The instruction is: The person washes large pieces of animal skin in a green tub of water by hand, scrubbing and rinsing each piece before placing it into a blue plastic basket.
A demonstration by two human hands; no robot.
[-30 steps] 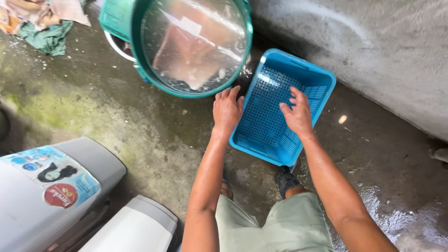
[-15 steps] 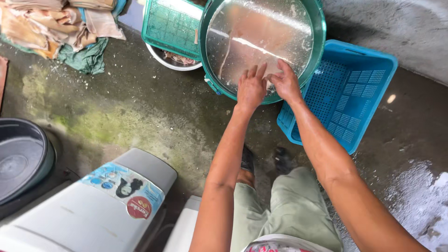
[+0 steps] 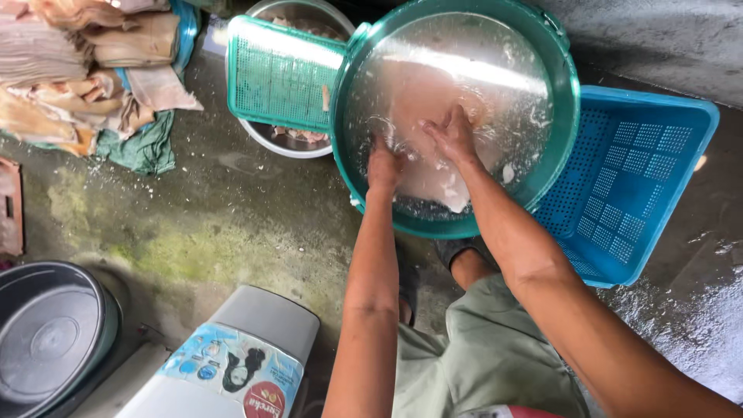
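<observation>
Both my hands are in a round green basin (image 3: pixel 569 116) filled with water. My left hand (image 3: pixel 383 164) dips into the water near the front rim, fingers under the surface. My right hand (image 3: pixel 453 135) presses on a pale pinkish sheet (image 3: pixel 433 182) lying under the water. Whether either hand grips the sheet is hidden by ripples and glare. A blue perforated plastic basket (image 3: pixel 635 178) leans beside the basin on the right, apart from my hands.
A green perforated tray (image 3: pixel 282 73) rests over a metal bowl (image 3: pixel 267 139) left of the basin. Piles of pale folded sheets (image 3: pixel 77 70) and a green cloth (image 3: pixel 143 147) lie at the far left. A dark round tub (image 3: pixel 50 340) and a grey container (image 3: pixel 255 325) stand near me on wet concrete.
My hands left the blue basket, moved left to the green basin's rim, then went down into the water onto the pale sheet. The view shifted left.
</observation>
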